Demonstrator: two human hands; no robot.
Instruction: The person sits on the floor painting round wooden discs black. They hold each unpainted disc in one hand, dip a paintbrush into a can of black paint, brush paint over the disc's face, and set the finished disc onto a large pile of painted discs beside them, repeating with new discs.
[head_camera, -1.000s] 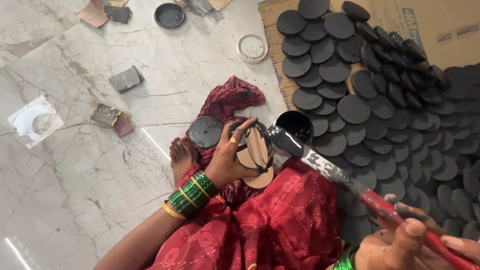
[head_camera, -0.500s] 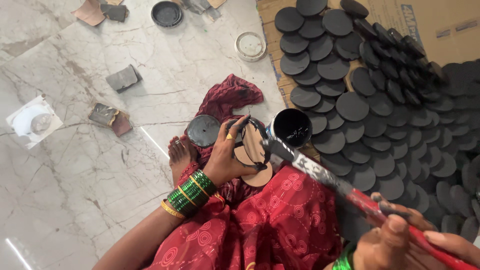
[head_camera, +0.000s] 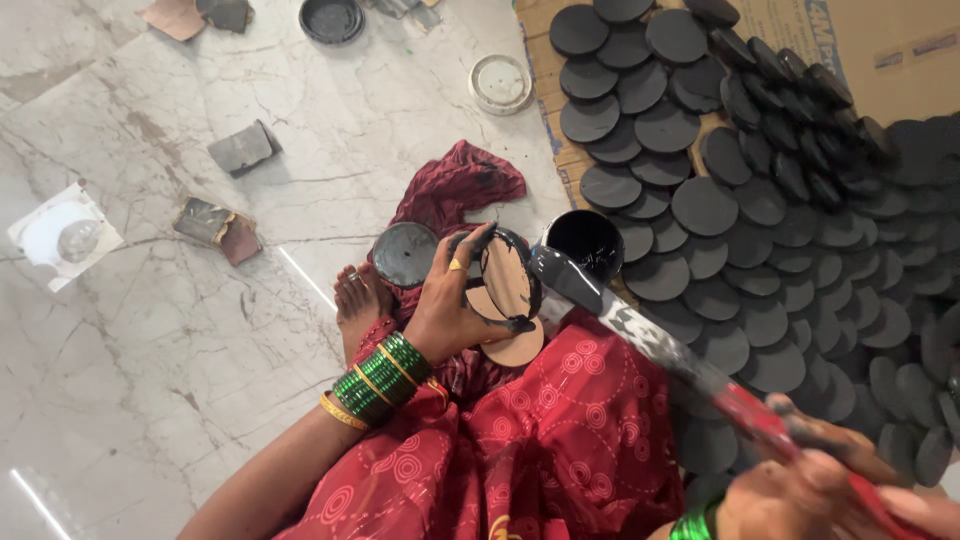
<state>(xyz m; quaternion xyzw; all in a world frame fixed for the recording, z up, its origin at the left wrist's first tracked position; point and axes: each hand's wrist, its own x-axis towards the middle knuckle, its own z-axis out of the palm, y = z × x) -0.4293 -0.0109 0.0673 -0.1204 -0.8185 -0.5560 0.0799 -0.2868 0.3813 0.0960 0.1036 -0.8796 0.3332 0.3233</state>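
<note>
Left hand (head_camera: 450, 305) is gripping a round wooden disc (head_camera: 507, 280) on edge, fingers curled around its rim, over the lap. Right hand (head_camera: 800, 490) is closing around a paintbrush (head_camera: 640, 330) handle, bristles touching the disc. Black paint tin (head_camera: 585, 240) is sitting just right; painted discs (head_camera: 760, 190) are covering the cardboard (head_camera: 900, 50) far right.

Glossy veined marble floor (head_camera: 150, 330), pale grey-white

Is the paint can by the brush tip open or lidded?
Open. The can shows a black inside with no lid on it; a round lid lies on the floor beside the left hand.
</note>
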